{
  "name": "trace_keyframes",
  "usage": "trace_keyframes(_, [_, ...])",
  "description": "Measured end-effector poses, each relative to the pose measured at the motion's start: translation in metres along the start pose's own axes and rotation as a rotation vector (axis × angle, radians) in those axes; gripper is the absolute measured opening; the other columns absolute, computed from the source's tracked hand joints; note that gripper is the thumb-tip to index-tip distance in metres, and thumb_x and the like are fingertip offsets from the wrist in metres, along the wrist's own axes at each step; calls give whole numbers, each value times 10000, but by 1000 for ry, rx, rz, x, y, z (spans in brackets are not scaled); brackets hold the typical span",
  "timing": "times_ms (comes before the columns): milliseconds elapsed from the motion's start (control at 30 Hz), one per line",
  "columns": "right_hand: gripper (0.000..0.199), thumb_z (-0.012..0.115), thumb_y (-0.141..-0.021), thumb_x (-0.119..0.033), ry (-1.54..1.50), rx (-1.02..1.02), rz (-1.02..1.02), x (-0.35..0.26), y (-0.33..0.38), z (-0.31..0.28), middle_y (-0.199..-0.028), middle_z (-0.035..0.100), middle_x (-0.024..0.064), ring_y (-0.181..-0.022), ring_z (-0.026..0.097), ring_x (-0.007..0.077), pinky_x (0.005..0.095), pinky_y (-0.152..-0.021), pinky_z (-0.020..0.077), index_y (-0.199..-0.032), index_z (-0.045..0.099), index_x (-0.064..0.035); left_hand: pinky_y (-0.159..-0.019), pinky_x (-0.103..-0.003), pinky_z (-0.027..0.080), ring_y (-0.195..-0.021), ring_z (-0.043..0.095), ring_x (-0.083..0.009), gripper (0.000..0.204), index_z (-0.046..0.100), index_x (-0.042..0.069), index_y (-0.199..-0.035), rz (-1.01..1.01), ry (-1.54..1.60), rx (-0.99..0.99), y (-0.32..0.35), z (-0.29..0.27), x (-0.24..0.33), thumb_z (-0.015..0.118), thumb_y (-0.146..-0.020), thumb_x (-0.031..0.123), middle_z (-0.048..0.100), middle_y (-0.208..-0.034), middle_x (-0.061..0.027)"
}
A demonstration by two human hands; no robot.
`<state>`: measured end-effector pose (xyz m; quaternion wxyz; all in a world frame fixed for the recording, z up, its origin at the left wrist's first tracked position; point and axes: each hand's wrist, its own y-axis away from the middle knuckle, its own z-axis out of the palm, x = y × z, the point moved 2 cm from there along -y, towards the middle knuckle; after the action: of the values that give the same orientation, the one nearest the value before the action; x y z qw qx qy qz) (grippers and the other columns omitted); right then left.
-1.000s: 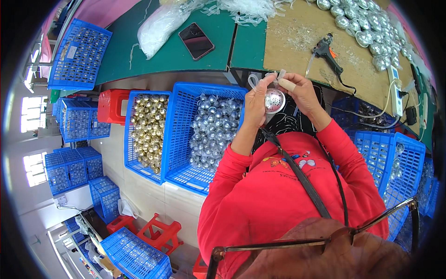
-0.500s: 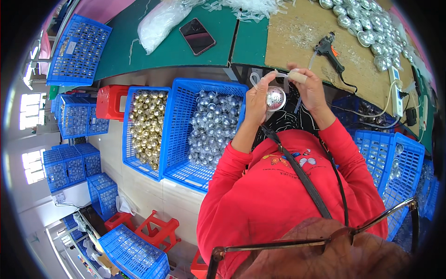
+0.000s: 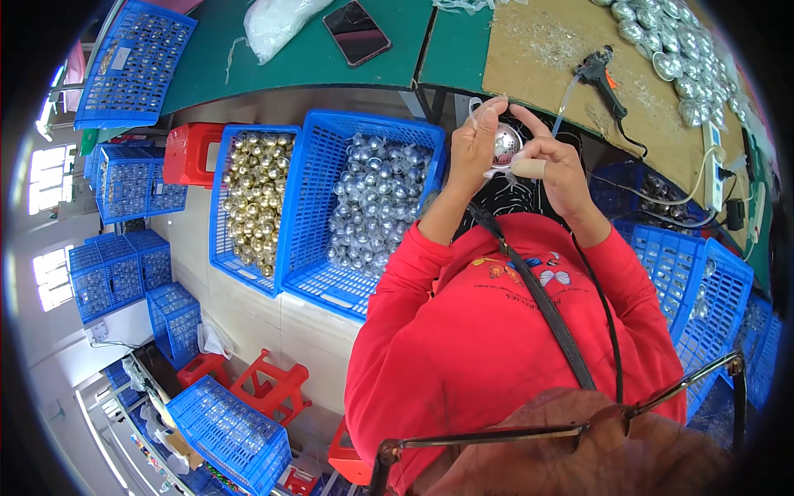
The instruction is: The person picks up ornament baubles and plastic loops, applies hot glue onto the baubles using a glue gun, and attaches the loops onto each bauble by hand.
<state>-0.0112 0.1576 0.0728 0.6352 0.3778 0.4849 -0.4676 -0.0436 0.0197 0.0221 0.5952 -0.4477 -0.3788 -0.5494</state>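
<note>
In front of you runs a green surface point(image 3: 215, 54) with a white plastic bag point(image 3: 279, 26) and a dark phone point(image 3: 356, 33) on it. To the right, a brown board point(image 3: 519, 70) carries loose scraps, a black glue gun point(image 3: 602, 78), a heap of silver balls point(image 3: 662, 40) and a white power strip point(image 3: 714, 169). On the tiled floor point(image 3: 310, 341) to your left stand a blue crate of gold balls point(image 3: 256, 198) and a larger one of silver pieces point(image 3: 372, 211), with a red stool point(image 3: 190, 153) beyond; more filled blue crates line the room. Your left hand point(image 3: 474, 153) is closed around one side of a dotted silver ball point(image 3: 506, 145), above your lap between both hands. Your right hand point(image 3: 556, 169) is half curled, its covered finger at the ball's lower rim; whether it pinches, you cannot tell.
</note>
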Motion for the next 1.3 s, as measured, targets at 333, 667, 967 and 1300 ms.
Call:
trace_keyframes(333, [81, 656, -722, -69, -77, 118, 2, 20, -7, 7, -1391, 370, 199, -1265, 389, 188, 308, -954, 338, -786, 669, -22, -781, -204, 439, -928, 549, -74, 347, 596, -2, -1136, 39, -54, 52, 6, -1, -1, 487, -960, 277, 595, -1168, -51])
trace_keyframes(667, [86, 651, -748, -56, -145, 177, 12, 30, -10, 6, -1374, 394, 189, -1265, 390, 218, 325, -993, 308, -819, 667, -11, -768, -217, 440, -878, 540, -82, 371, 579, -5, -1145, 82, -76, 43, 9, -3, -2, 468, -967, 301, 588, -1154, -54])
trace_keyframes(967, [109, 675, -749, -33, -95, 195, -39, 31, -8, 11, -1364, 405, 182, -1259, 395, 227, 340, -1011, 309, -850, 663, 5, -787, -226, 432, -928, 539, -100, 350, 585, -13, -1097, 26, -61, 55, 12, -3, 1, 453, -974, 287, 597, -1088, -61])
trace_keyframes(1300, [94, 660, -782, 1, -107, 159, -108, 33, -5, 16, -1264, 510, 147, -1149, 496, 207, 329, -967, 380, -873, 639, 11, -807, -240, 430, -932, 541, -122, 378, 600, -24, -1078, 84, -89, 50, 14, -5, 0, 444, -975, 304, 593, -1076, -77])
